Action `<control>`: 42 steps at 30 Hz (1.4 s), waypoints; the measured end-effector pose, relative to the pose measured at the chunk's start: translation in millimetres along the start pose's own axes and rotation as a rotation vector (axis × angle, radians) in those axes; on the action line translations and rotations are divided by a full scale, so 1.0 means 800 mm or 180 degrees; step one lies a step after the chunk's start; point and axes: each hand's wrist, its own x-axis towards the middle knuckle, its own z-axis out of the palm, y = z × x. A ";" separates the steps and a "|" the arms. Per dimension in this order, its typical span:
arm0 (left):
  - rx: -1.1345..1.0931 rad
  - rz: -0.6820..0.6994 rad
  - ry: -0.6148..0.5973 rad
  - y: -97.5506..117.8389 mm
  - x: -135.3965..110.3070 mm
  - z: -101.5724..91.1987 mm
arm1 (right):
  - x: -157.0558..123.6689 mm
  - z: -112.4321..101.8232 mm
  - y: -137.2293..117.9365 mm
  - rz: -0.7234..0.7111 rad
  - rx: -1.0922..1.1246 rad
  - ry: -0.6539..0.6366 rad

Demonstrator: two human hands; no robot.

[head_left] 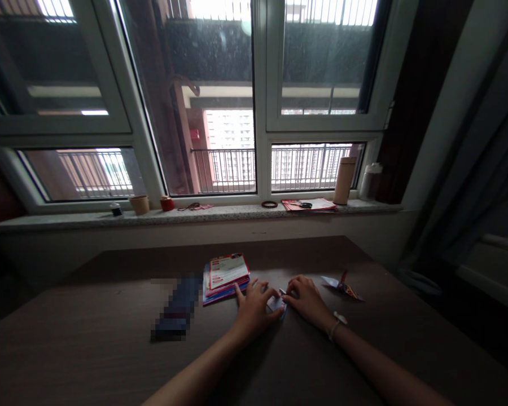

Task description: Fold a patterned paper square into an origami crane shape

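Note:
A small piece of folded paper (275, 303), pale with a bluish edge, lies on the dark table between my hands. My left hand (256, 304) holds it from the left, thumb and index finger on either side of it and the other fingers spread toward the stack of paper sheets (228, 273). At its upper right edge, my right hand (307, 296) pinches the paper with curled fingers; a pale bracelet (337, 320) circles that wrist. To the right rests a folded paper crane (342, 287), white, red and dark.
Left of the stack is a dark, pixelated oblong object (178, 310). Along the windowsill (237, 211) stand a paper cup (139, 204), a red spool (166, 203), scissors (306, 205) on red-edged sheets, a tan thermos (345, 180) and a white bottle (370, 181).

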 end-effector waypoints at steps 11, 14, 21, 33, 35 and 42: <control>0.0036 0.0049 0.0033 0.000 -0.001 0.001 | 0.000 0.001 0.002 -0.0011 0.0061 -0.0005; 0.0066 0.0077 0.0069 0.001 -0.002 0.000 | 0.000 0.002 0.006 -0.0078 0.0125 0.0011; 0.0120 0.0120 0.0103 0.001 -0.003 -0.003 | 0.008 -0.002 0.022 -0.0182 0.0439 -0.0177; 0.0079 0.0119 0.0101 0.001 -0.004 -0.001 | 0.006 0.001 0.032 -0.0319 0.0482 -0.0168; 0.0067 0.0105 0.0088 0.001 -0.004 -0.002 | 0.005 0.002 0.030 -0.0313 0.0445 -0.0129; 0.0047 0.0099 0.0037 0.003 -0.004 -0.005 | 0.005 0.001 0.017 -0.0193 0.0259 -0.0009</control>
